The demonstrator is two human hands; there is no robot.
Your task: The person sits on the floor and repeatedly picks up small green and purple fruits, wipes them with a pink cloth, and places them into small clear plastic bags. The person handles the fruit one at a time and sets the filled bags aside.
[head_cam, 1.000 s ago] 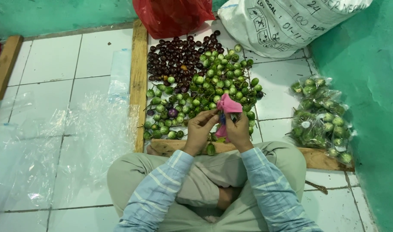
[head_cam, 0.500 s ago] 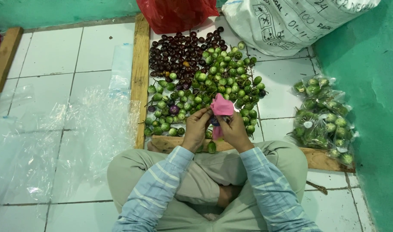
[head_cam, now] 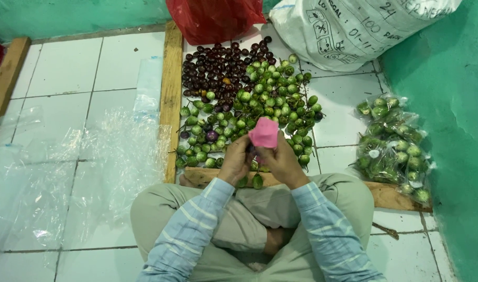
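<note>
two hands meet at the centre of the head view, above the near edge of a heap of small round fruit. left hand (head_cam: 238, 161) and right hand (head_cam: 281, 161) are close together, fingers curled inward, both clamped on a small pink bag (head_cam: 263, 132). the pink bag stands upright between the fingertips; its long axis runs roughly away from the person, with the bunched upper end pointing toward the heap and the lower end hidden inside the fingers. whether anything is inside the bag cannot be told.

green fruit (head_cam: 265, 102) fills the middle and right of the heap; dark purple fruit (head_cam: 213, 65) lies at the far left corner, touching the green ones. a wooden strip (head_cam: 171, 89) borders the heap on the left, and a wooden board (head_cam: 388, 196) lies along the near side, just beyond the person's crossed legs. clear plastic bags (head_cam: 390, 143) filled with green fruit lie to the right, near a green wall (head_cam: 448, 104). empty clear plastic sheets (head_cam: 66, 172) cover the white tiled floor (head_cam: 66, 73) on the left. a white sack (head_cam: 348, 26) and a red bag (head_cam: 215, 18) sit at the far end.
</note>
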